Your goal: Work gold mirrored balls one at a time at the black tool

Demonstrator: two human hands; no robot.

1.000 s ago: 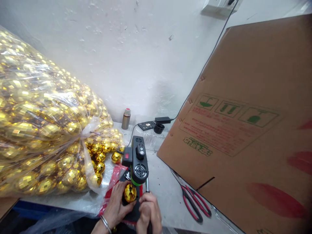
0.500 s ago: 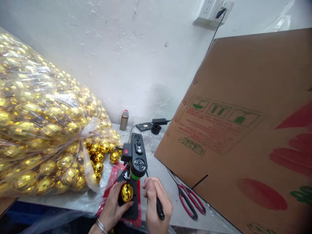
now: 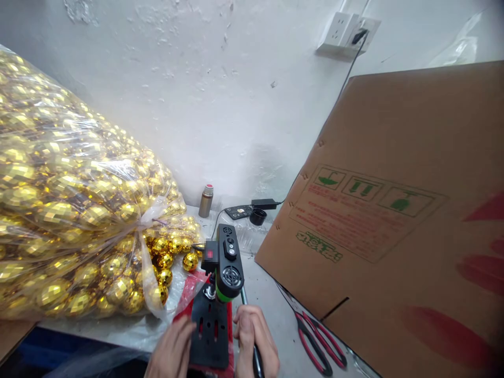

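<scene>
1. Fingers of right hand (image 3: 255, 338): curl round lever (image 3: 244, 295), bottom centre of frame.
2. Left hand (image 3: 169, 350): blurred at base plate's (image 3: 212, 346) left edge; cannot tell finger spread.
3. Black machine (image 3: 230, 265): stands over plate, lower centre.
4. Gold ball (image 3: 190, 261): lies between machine and bag (image 3: 79, 199), left of centre.

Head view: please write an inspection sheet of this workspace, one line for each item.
Surface: grey table, red sheet partly under the black base plate.
Job's things: black machine above the plate; gold balls in a tied bag; one loose gold ball nearby.
Clutter: red-and-black-handled tool, metal bottle, black cup.
Hands: left hand blurred beside the plate, contents unclear; right hand grips a black handle.
Cables: black cable from the wall socket, passing behind the box.
Surroundings: cardboard box at right, whitish wall behind.
</scene>
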